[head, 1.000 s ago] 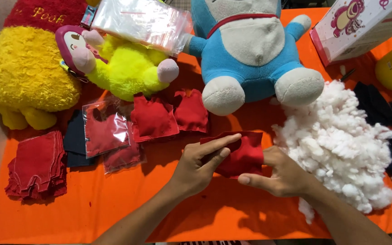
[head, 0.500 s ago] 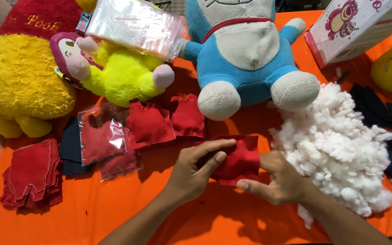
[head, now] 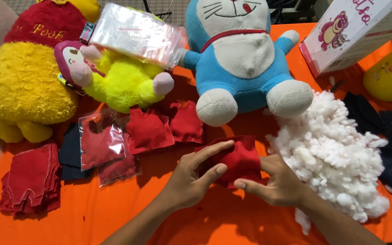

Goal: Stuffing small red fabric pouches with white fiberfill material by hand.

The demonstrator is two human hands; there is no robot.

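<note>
My left hand (head: pixel 191 179) lies flat on the red pouch (head: pixel 239 161); my right hand (head: pixel 275 183) pinches its edge. Stuffing (head: pixel 336 154) sits right; bagged red pieces (head: pixel 100 145) lie left, below the blue plush (head: pixel 246 63).

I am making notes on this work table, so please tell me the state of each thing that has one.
Red fabric pouch: puffy, pressed between both hands.
Left hand: fingers flat on the pouch.
Right hand: gripping the pouch's right edge.
White stuffing: loose pile.
Bagged red piece: inside clear bag.
Red fabric stack: flat, stacked.
Blue plush: sitting upright.
</note>
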